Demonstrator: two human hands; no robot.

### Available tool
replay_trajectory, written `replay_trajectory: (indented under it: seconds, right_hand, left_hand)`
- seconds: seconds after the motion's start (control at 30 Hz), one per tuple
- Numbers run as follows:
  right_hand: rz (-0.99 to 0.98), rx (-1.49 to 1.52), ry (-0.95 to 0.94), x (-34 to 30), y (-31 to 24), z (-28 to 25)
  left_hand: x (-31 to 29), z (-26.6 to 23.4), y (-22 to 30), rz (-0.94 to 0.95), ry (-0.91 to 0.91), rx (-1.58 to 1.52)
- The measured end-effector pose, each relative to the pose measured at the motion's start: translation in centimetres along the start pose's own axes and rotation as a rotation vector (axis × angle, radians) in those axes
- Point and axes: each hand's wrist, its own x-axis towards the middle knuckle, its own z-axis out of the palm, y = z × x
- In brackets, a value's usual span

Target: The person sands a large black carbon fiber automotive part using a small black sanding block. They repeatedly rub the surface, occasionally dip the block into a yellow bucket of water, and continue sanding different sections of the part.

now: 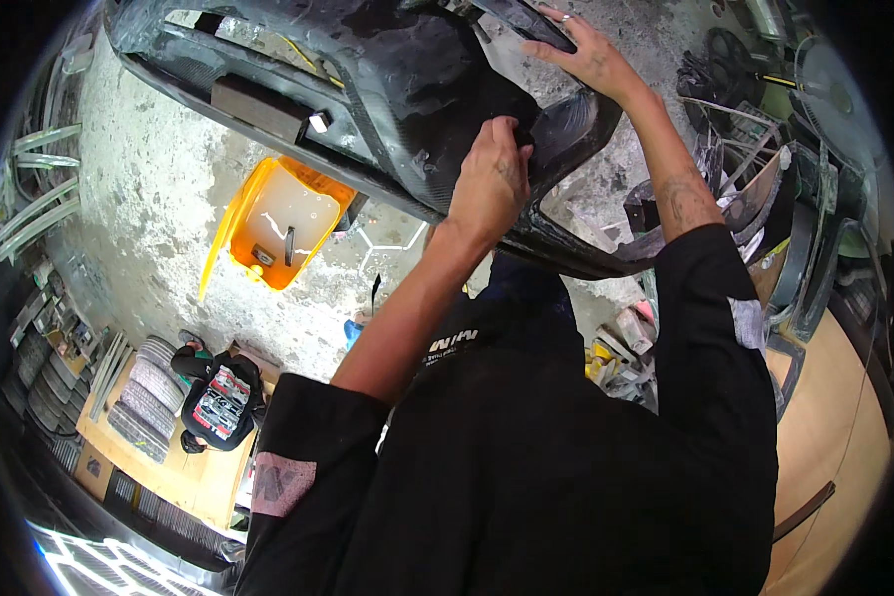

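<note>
A large black car bumper [407,89], its surface scuffed and dusty, spans the top of the view in front of me. My left hand [494,171] presses on its wet-looking dark face with curled fingers; whatever lies under them is hidden. Further right, my right hand [588,58], a ring on one finger, grips a narrow bar of the bumper between thumb and fingers. A dark brown rectangular block [258,107] rests in the bumper's long recess, with a small white piece [319,121] at its end.
Below the bumper, a yellow tub [236,223] of cloudy water stands on the stained concrete floor [159,199]. More black car parts [815,228] crowd the right side. At lower left, a person in black [221,399] is beside wrapped rolls [147,402] on a wooden table [194,482].
</note>
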Motion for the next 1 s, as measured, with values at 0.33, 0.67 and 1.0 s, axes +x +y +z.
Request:
replay_trajectory:
  seconds: [0.33,0.67,1.0]
  right_hand:
    - [-0.309,-0.546,0.07,0.1,2.6,4.2]
    - [0.246,-0.177,0.072,0.7,0.6,4.7]
    - [0.248,-0.151,0.14,0.8,0.1,5.3]
  left_hand:
    - [1.8,1.1,0.3,-0.037,-0.102,0.091]
    - [3.4,2.3,0.2,-0.052,-0.049,0.058]
    - [5.6,3.7,0.2,-0.084,-0.061,0.16]
